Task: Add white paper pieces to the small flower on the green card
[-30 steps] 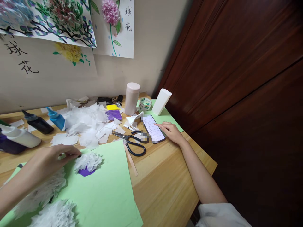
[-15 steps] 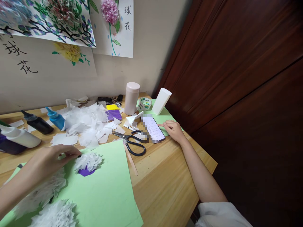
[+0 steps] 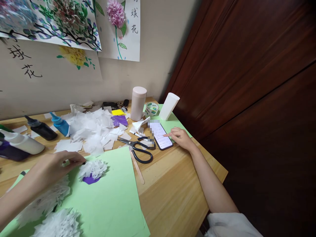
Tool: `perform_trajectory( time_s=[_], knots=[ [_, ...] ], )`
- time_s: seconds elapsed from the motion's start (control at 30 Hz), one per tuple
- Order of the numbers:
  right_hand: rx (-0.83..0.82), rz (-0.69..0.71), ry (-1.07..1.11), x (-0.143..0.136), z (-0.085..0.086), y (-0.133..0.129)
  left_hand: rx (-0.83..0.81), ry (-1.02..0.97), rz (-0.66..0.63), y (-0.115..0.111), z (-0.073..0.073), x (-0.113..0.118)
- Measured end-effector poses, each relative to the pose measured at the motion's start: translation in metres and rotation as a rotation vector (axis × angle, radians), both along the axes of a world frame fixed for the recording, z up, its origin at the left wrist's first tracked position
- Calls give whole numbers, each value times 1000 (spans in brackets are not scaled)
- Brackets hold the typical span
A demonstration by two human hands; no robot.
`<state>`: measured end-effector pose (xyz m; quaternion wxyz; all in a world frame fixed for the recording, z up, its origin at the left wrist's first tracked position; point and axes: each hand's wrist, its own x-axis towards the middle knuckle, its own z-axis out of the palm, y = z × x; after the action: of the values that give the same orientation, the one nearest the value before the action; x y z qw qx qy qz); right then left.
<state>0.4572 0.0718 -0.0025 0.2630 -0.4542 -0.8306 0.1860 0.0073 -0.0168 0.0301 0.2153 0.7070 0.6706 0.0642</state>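
Note:
At the left, my left hand (image 3: 58,164) has its fingers pinched together at the upper left edge of a small white paper flower (image 3: 95,168). Something small and dark shows at its fingertips, too small to make out. Under the flower is a purple piece (image 3: 91,179), on a light green sheet (image 3: 111,200). Two larger white ruffled flowers lie to the lower left, one partly beneath my left forearm. My right hand (image 3: 181,137) stretches its index finger onto the lit screen of a phone (image 3: 161,140), with its other fingers curled.
Black-handled scissors (image 3: 137,147) and a wooden stick (image 3: 137,168) lie between the sheet and phone. Behind are white paper scraps (image 3: 91,126), a cup (image 3: 138,103), tape (image 3: 151,109) and a leaning white tube (image 3: 169,106). Paint bottles (image 3: 40,127) stand or lie at the left.
The index finger of my right hand has moved left, from the phone's edge further onto its screen, and the text on screen has changed. My left hand keeps its place at the flower.

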Motion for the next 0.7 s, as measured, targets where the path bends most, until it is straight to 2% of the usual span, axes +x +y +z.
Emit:
perform_trajectory(
  time_s=[0.23,0.53,0.7],
  knots=[
    [-281,205,-13,5,12,-5,-16,16,7,1,0,2],
    [-354,179,-10,4,16,-7,-20,19,-8,1,-3,-2],
    [-342,165,10,5,16,-6,-26,28,-7,2,-3,-1]
  ],
)
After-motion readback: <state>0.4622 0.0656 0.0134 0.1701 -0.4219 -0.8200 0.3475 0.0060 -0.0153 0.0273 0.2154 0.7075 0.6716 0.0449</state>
